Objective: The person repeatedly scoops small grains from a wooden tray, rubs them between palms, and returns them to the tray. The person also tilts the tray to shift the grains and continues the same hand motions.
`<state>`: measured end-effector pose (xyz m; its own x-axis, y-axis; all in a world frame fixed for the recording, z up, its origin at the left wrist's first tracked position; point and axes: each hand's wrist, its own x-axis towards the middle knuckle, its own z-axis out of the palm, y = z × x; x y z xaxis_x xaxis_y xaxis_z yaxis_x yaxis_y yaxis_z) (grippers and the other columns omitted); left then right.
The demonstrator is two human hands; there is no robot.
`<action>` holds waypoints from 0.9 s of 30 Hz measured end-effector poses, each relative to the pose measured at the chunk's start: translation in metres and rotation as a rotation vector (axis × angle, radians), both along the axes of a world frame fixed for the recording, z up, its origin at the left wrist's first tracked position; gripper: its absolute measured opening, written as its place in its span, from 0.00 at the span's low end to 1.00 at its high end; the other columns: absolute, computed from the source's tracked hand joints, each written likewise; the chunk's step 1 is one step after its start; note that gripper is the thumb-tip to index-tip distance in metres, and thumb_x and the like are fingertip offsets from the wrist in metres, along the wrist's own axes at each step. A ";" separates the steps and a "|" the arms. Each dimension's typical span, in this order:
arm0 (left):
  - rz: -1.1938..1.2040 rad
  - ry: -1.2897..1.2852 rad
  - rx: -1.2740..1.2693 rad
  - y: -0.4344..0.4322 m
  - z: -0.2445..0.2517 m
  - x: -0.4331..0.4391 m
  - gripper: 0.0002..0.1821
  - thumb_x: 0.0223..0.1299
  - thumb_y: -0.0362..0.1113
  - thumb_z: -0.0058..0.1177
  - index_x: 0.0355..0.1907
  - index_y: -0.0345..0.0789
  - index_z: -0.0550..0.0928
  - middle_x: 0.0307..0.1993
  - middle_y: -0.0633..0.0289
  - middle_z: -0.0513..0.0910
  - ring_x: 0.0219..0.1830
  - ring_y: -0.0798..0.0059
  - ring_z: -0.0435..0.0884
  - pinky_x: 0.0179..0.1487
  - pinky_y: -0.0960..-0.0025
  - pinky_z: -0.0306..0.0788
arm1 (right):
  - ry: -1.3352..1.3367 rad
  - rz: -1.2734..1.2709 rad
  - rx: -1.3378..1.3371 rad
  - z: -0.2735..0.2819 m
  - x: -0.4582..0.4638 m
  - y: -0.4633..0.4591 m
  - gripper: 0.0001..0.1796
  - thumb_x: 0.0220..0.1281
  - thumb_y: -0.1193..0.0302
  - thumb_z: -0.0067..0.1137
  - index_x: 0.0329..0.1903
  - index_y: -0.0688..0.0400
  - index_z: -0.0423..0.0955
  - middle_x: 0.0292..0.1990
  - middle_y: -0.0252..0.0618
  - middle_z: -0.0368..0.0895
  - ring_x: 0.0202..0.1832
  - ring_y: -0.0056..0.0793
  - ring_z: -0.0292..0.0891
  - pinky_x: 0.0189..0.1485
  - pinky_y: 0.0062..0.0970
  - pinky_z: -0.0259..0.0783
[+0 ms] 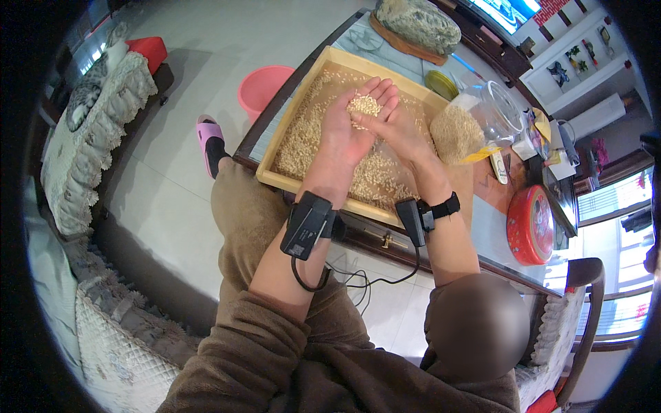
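My left hand (343, 129) is cupped palm up over a shallow wooden tray (289, 180), with a small heap of pale grains (364, 106) in it. From the right, my right hand (395, 126) reaches across, its thumb at the heap and its fingers partly hidden behind the left palm. More loose grains (310, 124) lie spread in the tray, thickest near its left and front sides. A clear plastic jar (503, 111) lies on its side at the tray's right edge, with a mass of finer-looking tan grains (457, 134) at its near end.
A pink bucket (263, 85) stands on the floor left of the table. Behind the tray are a large stone on a wooden base (418, 26) and a yellow-green lid (441, 84). A red round tin (530, 225) sits at the right. A cat (85, 95) rests on a sofa.
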<state>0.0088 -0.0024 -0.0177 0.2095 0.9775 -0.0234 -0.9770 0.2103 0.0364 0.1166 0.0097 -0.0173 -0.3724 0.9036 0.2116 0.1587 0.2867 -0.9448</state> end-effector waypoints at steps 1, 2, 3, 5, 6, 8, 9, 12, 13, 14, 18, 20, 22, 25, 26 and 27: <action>-0.007 -0.003 0.010 0.000 0.000 0.001 0.20 0.63 0.36 0.27 0.48 0.22 0.67 0.46 0.47 0.71 0.51 0.57 0.70 0.58 0.59 0.65 | 0.014 -0.049 -0.020 0.001 0.001 0.001 0.17 0.53 0.63 0.59 0.40 0.62 0.73 0.34 0.31 0.76 0.36 0.17 0.69 0.40 0.19 0.67; -0.013 -0.011 0.016 0.000 0.001 0.002 0.20 0.63 0.36 0.27 0.48 0.22 0.67 0.45 0.47 0.71 0.50 0.57 0.71 0.58 0.59 0.65 | 0.029 -0.100 -0.040 0.001 0.001 0.001 0.17 0.55 0.62 0.58 0.40 0.62 0.73 0.34 0.31 0.76 0.36 0.16 0.68 0.40 0.18 0.66; -0.022 -0.017 0.010 -0.001 0.001 0.003 0.20 0.63 0.36 0.27 0.47 0.21 0.67 0.45 0.47 0.72 0.50 0.57 0.71 0.58 0.58 0.65 | 0.044 -0.152 -0.061 0.002 0.002 0.002 0.17 0.57 0.62 0.56 0.40 0.62 0.73 0.34 0.30 0.75 0.36 0.16 0.68 0.40 0.18 0.66; 0.022 0.090 -0.009 0.000 0.001 0.003 0.20 0.63 0.36 0.27 0.45 0.22 0.69 0.44 0.47 0.72 0.49 0.58 0.72 0.58 0.59 0.66 | 0.105 -0.145 -0.020 0.006 0.006 0.006 0.16 0.60 0.61 0.52 0.41 0.63 0.72 0.34 0.31 0.75 0.36 0.16 0.68 0.41 0.18 0.66; 0.048 0.139 -0.015 0.000 0.000 0.002 0.19 0.62 0.36 0.28 0.44 0.22 0.69 0.43 0.47 0.73 0.48 0.58 0.72 0.57 0.59 0.67 | 0.146 -0.155 0.003 0.007 0.007 0.007 0.16 0.61 0.61 0.50 0.41 0.63 0.71 0.33 0.31 0.75 0.35 0.16 0.68 0.41 0.18 0.66; 0.072 0.112 -0.028 0.003 0.000 0.000 0.19 0.63 0.36 0.29 0.42 0.23 0.70 0.42 0.48 0.73 0.47 0.59 0.73 0.56 0.60 0.68 | 0.303 -0.154 -0.032 0.006 0.009 0.011 0.20 0.63 0.58 0.45 0.44 0.64 0.69 0.36 0.33 0.74 0.39 0.18 0.68 0.43 0.19 0.64; 0.082 0.102 -0.036 0.004 -0.001 -0.002 0.18 0.63 0.36 0.29 0.41 0.23 0.71 0.42 0.48 0.73 0.46 0.59 0.73 0.55 0.60 0.69 | 0.383 -0.168 -0.061 0.004 0.009 0.011 0.22 0.64 0.56 0.43 0.45 0.65 0.68 0.38 0.34 0.73 0.41 0.19 0.68 0.45 0.20 0.63; 0.109 0.106 -0.034 0.007 -0.004 -0.009 0.18 0.64 0.36 0.27 0.42 0.24 0.70 0.41 0.50 0.73 0.47 0.59 0.72 0.56 0.59 0.69 | 0.123 -0.153 -0.109 0.001 0.015 0.011 0.14 0.60 0.67 0.45 0.43 0.64 0.69 0.31 0.31 0.74 0.29 0.17 0.66 0.33 0.18 0.62; 0.111 0.123 -0.032 0.007 -0.004 -0.011 0.18 0.63 0.36 0.27 0.42 0.25 0.70 0.41 0.50 0.73 0.47 0.59 0.72 0.56 0.59 0.69 | -0.048 -0.129 -0.135 0.001 0.017 0.011 0.13 0.59 0.69 0.45 0.43 0.64 0.69 0.30 0.31 0.73 0.27 0.16 0.65 0.31 0.17 0.61; 0.113 0.138 -0.030 0.008 -0.004 -0.012 0.18 0.63 0.36 0.27 0.41 0.25 0.70 0.40 0.50 0.73 0.47 0.58 0.72 0.55 0.59 0.69 | -0.182 -0.082 -0.167 -0.001 0.017 0.010 0.10 0.54 0.74 0.47 0.39 0.63 0.70 0.25 0.29 0.72 0.24 0.15 0.64 0.26 0.16 0.60; 0.134 0.281 0.012 0.006 -0.001 -0.011 0.18 0.63 0.36 0.27 0.40 0.25 0.70 0.39 0.49 0.73 0.46 0.57 0.73 0.55 0.57 0.69 | -0.307 0.173 -0.217 -0.007 0.011 0.006 0.11 0.48 0.71 0.53 0.35 0.64 0.72 0.25 0.32 0.74 0.27 0.20 0.68 0.29 0.21 0.65; 0.138 0.393 0.048 0.005 0.001 -0.010 0.18 0.63 0.37 0.27 0.38 0.25 0.71 0.38 0.49 0.74 0.44 0.56 0.74 0.54 0.57 0.69 | -0.391 0.173 -0.182 -0.009 0.008 0.005 0.11 0.47 0.71 0.53 0.33 0.64 0.72 0.24 0.32 0.73 0.27 0.20 0.68 0.29 0.21 0.65; 0.148 0.481 0.076 0.004 0.002 -0.008 0.20 0.64 0.39 0.27 0.38 0.25 0.71 0.36 0.48 0.75 0.43 0.55 0.74 0.53 0.55 0.69 | -0.388 0.195 -0.195 -0.009 0.007 0.005 0.11 0.46 0.71 0.55 0.31 0.65 0.72 0.24 0.34 0.73 0.26 0.22 0.68 0.27 0.22 0.65; 0.164 0.537 0.117 0.005 0.003 -0.004 0.24 0.64 0.43 0.24 0.36 0.24 0.72 0.34 0.45 0.77 0.39 0.54 0.76 0.50 0.57 0.70 | -0.435 0.167 -0.224 -0.008 0.007 0.004 0.13 0.44 0.70 0.58 0.29 0.67 0.70 0.23 0.36 0.72 0.25 0.22 0.68 0.24 0.24 0.63; 0.165 0.525 0.129 0.005 0.003 -0.004 0.25 0.64 0.44 0.24 0.36 0.24 0.73 0.32 0.45 0.78 0.36 0.55 0.77 0.48 0.60 0.71 | -0.478 0.131 -0.235 -0.007 0.006 0.004 0.14 0.43 0.69 0.59 0.28 0.68 0.70 0.23 0.37 0.72 0.24 0.22 0.67 0.23 0.24 0.63; 0.168 0.513 0.148 0.006 0.003 -0.004 0.27 0.65 0.45 0.23 0.35 0.24 0.74 0.31 0.45 0.78 0.33 0.56 0.78 0.45 0.62 0.72 | -0.430 0.134 -0.247 -0.007 0.006 0.003 0.14 0.43 0.69 0.60 0.28 0.68 0.69 0.23 0.37 0.72 0.23 0.22 0.66 0.22 0.23 0.62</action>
